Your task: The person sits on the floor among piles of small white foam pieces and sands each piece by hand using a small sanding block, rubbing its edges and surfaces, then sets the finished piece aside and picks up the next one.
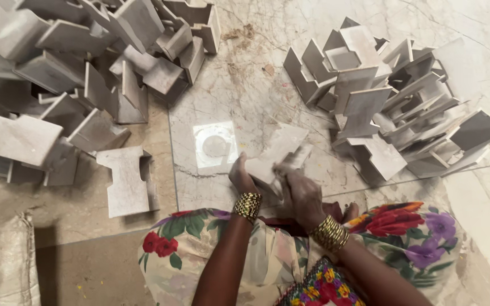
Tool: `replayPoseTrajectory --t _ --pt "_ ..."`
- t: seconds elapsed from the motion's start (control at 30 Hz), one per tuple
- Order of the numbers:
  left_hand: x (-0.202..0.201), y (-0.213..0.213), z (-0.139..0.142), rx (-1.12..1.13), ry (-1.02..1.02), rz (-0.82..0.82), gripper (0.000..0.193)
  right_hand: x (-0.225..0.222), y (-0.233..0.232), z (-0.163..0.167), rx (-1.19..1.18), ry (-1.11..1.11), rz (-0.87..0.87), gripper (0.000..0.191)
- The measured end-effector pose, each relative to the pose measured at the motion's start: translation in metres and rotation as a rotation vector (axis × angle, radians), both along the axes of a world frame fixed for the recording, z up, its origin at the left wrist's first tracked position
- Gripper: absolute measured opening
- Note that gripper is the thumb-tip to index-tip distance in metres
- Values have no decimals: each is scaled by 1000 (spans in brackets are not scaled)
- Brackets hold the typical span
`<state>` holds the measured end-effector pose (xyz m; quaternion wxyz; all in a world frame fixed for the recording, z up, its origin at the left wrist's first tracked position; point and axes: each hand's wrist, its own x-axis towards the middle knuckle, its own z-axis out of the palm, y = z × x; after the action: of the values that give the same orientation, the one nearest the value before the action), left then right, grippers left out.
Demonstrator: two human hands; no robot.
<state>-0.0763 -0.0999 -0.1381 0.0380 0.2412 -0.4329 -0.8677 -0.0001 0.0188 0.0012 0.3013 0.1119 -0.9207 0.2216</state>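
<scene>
The person is gripping a pale stone piece [276, 152] just above the marble floor [245, 85], left hand [241, 177] and right hand [300, 192] with fingers clamped on its near edge, and it is risking slipping and chipping.

Hands [273, 184] on, seemingly, marble piece [276, 150]

pale marble piece [276, 153] | flat, notched slab | tilted, held above the floor | centre, between two heaps
</scene>
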Motion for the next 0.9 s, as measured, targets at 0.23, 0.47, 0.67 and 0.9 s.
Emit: replayPoseTrajectory --t 0.23,0.47,0.67,0.9 --pt "3 -2 -5 455 -112 -160 32 -26 15 -8 -144 65 -309 22" --pt "-1 0 -11 514 -234 -152 34 -25 -2 -8 -141 -154 -88 22" --pt "-4 -13 -16 534 -134 -165 33 21 -38 -6 -189 -107 11 17" --pt "-8 -3 -21 -73 186 -197 39 -8 31 10 355 -30 -292 23"
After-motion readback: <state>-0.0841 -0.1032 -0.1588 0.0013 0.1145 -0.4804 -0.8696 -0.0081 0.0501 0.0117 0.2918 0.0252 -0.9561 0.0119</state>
